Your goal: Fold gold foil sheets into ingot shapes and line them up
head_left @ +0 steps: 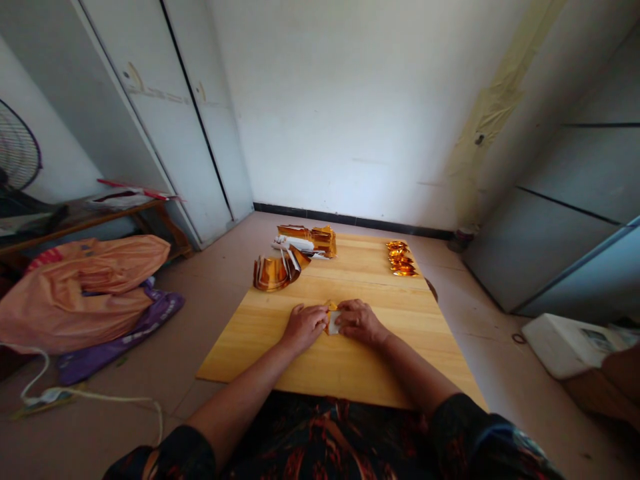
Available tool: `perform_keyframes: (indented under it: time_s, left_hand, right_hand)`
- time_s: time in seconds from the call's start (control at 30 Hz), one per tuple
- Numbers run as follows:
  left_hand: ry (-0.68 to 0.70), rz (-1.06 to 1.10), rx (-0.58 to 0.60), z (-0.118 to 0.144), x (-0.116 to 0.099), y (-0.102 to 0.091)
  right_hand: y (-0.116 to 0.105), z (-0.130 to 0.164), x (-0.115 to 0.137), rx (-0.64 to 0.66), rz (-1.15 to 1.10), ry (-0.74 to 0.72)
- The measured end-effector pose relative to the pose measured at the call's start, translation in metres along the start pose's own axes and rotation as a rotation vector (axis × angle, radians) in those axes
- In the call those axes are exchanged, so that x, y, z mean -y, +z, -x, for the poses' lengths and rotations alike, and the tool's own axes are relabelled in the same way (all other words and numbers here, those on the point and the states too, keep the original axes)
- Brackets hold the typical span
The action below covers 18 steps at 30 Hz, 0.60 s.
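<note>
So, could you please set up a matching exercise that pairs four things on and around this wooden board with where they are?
Things:
1. small paper piece
2. curved gold sheets
3. row of folded gold pieces
4. orange bag

Places:
A. on the floor, left of the wooden board
B. far right part of the board
C. between the left hand and right hand
D. far left part of the board

Pairs: 1-C, 2-D, 3-B, 4-A
</note>
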State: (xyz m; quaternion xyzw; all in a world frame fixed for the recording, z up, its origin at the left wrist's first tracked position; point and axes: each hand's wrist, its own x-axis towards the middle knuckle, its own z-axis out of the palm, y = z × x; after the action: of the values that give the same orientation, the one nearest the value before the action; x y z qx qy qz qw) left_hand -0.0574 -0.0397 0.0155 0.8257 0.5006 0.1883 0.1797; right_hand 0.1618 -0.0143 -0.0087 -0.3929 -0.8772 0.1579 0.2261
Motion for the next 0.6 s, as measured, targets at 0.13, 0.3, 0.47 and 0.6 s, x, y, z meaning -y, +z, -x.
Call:
perform_keyframes:
  time_s: [0.13,0.3,0.47,0.6]
  left_hand:
    - [0.018,0.002,-0.028,0.0,0.001,0.001]
    - [0.038,0.018,-0.044,0.002,0.002,0.004]
    - [0.037,0.017,-0.044,0.002,0.002,0.003]
    - [0.032,0.023,-0.045,0.001,0.002,0.004]
  right_hand:
    - [0.004,-0.008,0.007,-0.048,-0.051,-0.028]
    - [0.002,-0.008,0.018,-0.006,-0.156,-0.062]
    - [-0.005,-0.009,0.028,0.015,-0.191,-0.155]
    - [-0.002,-0.009,0.027,-0.039,-0.281,-0.134]
